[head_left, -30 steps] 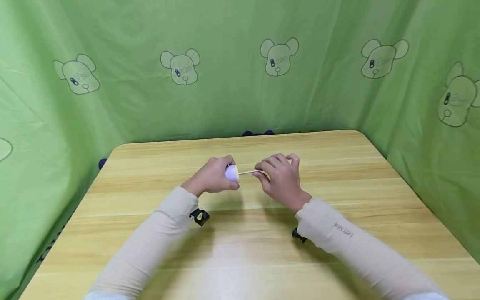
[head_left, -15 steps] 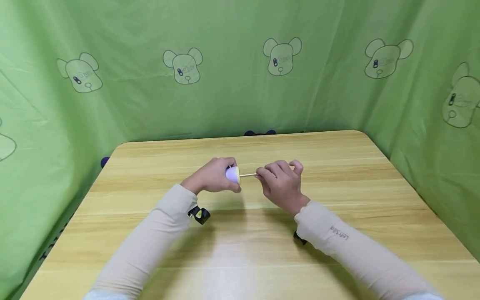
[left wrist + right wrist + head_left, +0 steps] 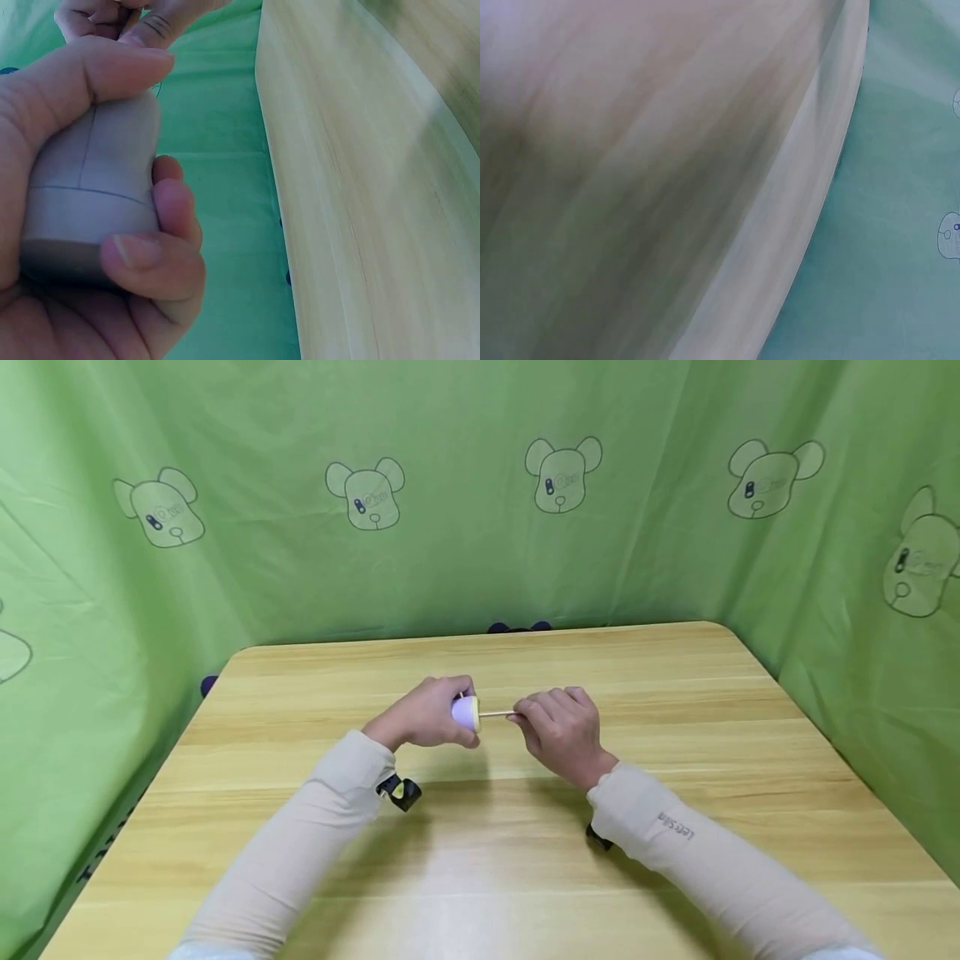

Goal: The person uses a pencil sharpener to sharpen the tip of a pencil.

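In the head view, my left hand [image 3: 429, 712] grips a rounded purple handle [image 3: 464, 713] with a pale yellow rim, held over the table. From the rim a thin metal rod [image 3: 495, 714] points right. My right hand [image 3: 561, 727] pinches the rod's far end between thumb and index finger, hiding the tip. The left wrist view shows the same handle [image 3: 94, 176], greyish here and marked with seam lines. My left thumb and fingers curl round it, and part of my right hand [image 3: 135, 19] appears beyond. The right wrist view is largely blurred.
A light wooden table [image 3: 480, 860] spreads beneath both hands. Green curtains [image 3: 465, 568] printed with bear faces enclose its back and sides. Black wrist mounts sit under the left [image 3: 400, 792] and right sleeves [image 3: 690, 835].
My right hand has lowered slightly, and its raised little finger has folded in. Its fingers have rolled over the rod's end. The left hand keeps its grip with hardly any shift.
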Tool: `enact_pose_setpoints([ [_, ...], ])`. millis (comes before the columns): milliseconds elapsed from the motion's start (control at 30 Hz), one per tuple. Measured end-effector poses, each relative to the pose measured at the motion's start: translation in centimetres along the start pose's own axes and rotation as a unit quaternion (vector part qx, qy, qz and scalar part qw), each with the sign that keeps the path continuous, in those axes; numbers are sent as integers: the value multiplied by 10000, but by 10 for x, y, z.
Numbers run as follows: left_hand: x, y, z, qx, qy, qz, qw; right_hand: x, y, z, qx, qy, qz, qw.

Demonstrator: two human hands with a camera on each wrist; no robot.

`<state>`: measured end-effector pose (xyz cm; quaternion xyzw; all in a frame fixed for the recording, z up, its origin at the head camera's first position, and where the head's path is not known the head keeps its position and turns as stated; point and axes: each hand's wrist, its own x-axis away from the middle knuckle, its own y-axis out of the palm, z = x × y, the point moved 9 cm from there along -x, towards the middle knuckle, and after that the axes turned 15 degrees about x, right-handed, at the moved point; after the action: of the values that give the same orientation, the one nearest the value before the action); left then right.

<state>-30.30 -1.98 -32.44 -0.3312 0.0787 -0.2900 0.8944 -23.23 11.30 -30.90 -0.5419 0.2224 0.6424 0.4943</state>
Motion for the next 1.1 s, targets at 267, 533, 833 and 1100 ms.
enact_pose_setpoints([
  [267, 0, 1, 2, 253, -29, -42, 9997, -2, 0, 3, 212, 237, 165, 9994],
  [533, -1, 6, 1, 663, -352, -176, 9970, 2, 1, 6, -93, 464, 244, 9986],
  [833, -5, 8, 4, 37, -96, 153, 9998, 3, -1, 3, 292, 341, 446, 9980],
  [1100, -4, 9, 2, -173, 0, 367, 9992, 2, 6, 4, 116, 454, -181, 9987],
])
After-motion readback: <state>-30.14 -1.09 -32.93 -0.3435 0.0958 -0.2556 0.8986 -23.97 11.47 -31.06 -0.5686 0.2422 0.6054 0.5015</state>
